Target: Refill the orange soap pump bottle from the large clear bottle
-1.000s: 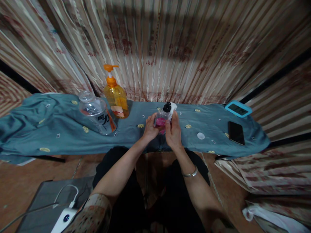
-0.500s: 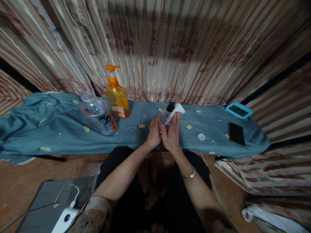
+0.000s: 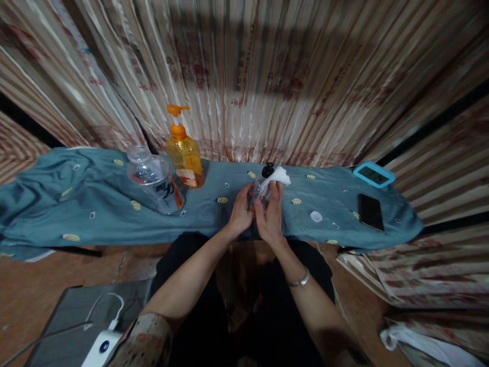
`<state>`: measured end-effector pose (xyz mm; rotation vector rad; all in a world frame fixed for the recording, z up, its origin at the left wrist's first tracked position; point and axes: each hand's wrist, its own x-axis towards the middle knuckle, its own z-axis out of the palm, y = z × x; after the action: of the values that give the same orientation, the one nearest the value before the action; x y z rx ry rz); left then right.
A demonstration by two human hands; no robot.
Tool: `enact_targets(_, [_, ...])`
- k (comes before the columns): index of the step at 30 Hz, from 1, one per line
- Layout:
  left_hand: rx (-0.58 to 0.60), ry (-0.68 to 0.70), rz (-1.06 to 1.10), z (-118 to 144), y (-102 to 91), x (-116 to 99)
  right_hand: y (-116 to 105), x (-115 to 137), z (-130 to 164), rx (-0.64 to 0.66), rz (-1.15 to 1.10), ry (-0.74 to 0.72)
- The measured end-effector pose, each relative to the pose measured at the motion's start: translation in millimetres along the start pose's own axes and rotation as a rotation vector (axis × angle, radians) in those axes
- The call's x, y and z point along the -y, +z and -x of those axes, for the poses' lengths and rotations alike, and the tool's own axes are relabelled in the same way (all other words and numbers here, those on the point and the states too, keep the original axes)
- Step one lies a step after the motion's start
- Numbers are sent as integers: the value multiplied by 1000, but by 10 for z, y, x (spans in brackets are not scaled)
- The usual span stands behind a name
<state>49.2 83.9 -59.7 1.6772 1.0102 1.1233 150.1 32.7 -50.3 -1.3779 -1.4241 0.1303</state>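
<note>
Being held near the middle of the surface (image 3: 206, 216), the bottle (image 3: 258, 189) is gripped by the left hand (image 3: 241, 211), seemingly for steadiness, while a tissue (image 3: 281, 176) is gripped against it by the right hand (image 3: 271, 219).

Left fingers (image 3: 243, 195) on bottle (image 3: 260, 182); right fingers (image 3: 275, 192) — on white wad (image 3: 281, 176), bottle

Dim light (slight overall blur)
</note>
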Motion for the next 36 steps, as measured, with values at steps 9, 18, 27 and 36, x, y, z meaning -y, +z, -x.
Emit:
enact_targets(9, [81,-107,256,-339,152,51,-216,-136,-323,-104,-247,125])
enact_targets(18, [64,-96,183,-356,154,3,-119,-388,-663,-15,-467,278])
enact_targets(27, [58,-126,201,-301,181,0,-18,-577,-1050,182,-537,419])
enact_targets(36, [-110,-34,129,-315,230,38,-89,-50,-461,63,-458,274])
